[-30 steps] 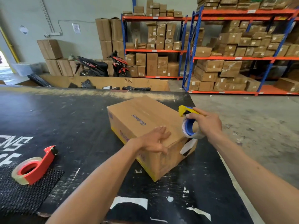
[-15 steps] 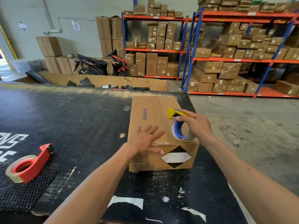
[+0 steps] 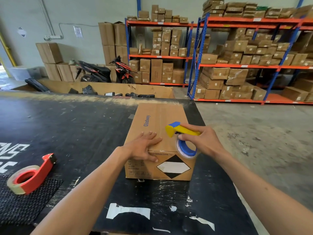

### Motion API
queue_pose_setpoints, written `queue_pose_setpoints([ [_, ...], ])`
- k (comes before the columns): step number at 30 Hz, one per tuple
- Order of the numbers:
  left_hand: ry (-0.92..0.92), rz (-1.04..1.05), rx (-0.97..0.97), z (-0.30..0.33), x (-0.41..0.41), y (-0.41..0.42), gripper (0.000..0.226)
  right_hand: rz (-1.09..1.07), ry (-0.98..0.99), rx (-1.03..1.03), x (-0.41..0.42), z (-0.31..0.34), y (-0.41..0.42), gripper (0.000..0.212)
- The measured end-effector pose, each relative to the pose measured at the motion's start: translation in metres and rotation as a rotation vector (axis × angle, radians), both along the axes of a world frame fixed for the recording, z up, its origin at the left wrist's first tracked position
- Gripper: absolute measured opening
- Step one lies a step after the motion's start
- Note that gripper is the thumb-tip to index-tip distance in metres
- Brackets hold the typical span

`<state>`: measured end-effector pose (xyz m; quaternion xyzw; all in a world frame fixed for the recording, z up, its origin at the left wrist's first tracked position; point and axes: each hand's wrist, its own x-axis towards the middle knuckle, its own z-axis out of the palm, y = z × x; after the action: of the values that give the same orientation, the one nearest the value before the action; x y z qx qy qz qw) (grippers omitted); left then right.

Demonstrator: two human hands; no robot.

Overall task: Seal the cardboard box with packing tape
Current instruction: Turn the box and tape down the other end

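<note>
A closed brown cardboard box point(image 3: 160, 119) printed "Glodway" sits square to me on the black table point(image 3: 76, 124), a black-and-white diamond label on its near face. My left hand point(image 3: 144, 146) lies flat on the box top at the near edge, fingers spread. My right hand point(image 3: 201, 139) grips a yellow-and-blue tape dispenser point(image 3: 182, 131) with a roll of clear tape point(image 3: 186, 150) held over the near right corner of the box. A strip of clear tape runs along the top seam at the far end.
A second, red tape dispenser point(image 3: 32, 173) lies on a black mesh mat point(image 3: 25, 200) at the left. The table's right edge runs just beside the box, with concrete floor point(image 3: 254, 133) beyond. Shelves of cartons point(image 3: 237, 56) and a motorbike point(image 3: 105, 72) stand behind.
The box has been turned from a skewed position to square with me. My left hand stays flat on top; my right hand has brought the dispenser over the near right corner.
</note>
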<state>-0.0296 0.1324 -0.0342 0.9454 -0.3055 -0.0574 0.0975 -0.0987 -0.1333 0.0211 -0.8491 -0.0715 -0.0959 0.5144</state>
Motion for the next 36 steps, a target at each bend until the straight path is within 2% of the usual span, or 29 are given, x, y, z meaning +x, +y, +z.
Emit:
queue_pose_setpoints([
  [1, 0.087, 0.048, -0.147, 0.005, -0.006, -0.003, 0.086, 0.021, -0.035, -0.058, -0.005, 0.000, -0.002, 0.047],
  [3, 0.359, 0.177, -0.596, 0.018, -0.018, -0.007, 0.063, 0.032, -0.170, -0.196, -0.014, 0.003, -0.006, 0.047],
  [6, 0.839, 0.365, -1.308, 0.038, -0.028, -0.003, 0.044, 0.065, -0.561, -0.300, -0.024, 0.013, -0.011, 0.052],
  [8, 1.048, 0.405, -1.507, 0.051, -0.034, 0.003, 0.048, 0.065, -0.768, -0.360, -0.025, 0.019, -0.009, 0.054],
  [10, 1.127, 0.350, -1.571, 0.062, -0.042, 0.006, 0.054, 0.086, -0.843, -0.462, -0.020, 0.015, -0.007, 0.054],
  [13, 1.044, 0.341, -1.537, 0.074, -0.052, -0.001, 0.054, 0.151, -0.716, -0.636, -0.010, -0.009, -0.006, 0.057],
  [15, 0.980, 0.403, -1.487, 0.076, -0.057, -0.004, 0.048, 0.165, -0.660, -0.607, -0.007, -0.022, -0.005, 0.062],
  [22, 0.969, 0.577, -1.620, 0.065, -0.058, 0.009, 0.029, 0.215, -0.687, -0.520, -0.001, -0.011, 0.021, 0.060],
  [26, 0.766, 0.695, -1.640, 0.066, -0.057, 0.011, 0.032, 0.251, -0.608, -0.504, 0.005, -0.005, 0.036, 0.062],
  [30, 0.497, 0.839, -1.539, 0.059, -0.054, 0.019, 0.032, 0.313, -0.498, -0.588, 0.005, -0.001, 0.050, 0.056],
  [36, 0.278, 0.930, -1.492, 0.022, -0.059, 0.071, 0.042, 0.348, -0.413, -0.724, 0.005, 0.004, 0.023, 0.055],
])
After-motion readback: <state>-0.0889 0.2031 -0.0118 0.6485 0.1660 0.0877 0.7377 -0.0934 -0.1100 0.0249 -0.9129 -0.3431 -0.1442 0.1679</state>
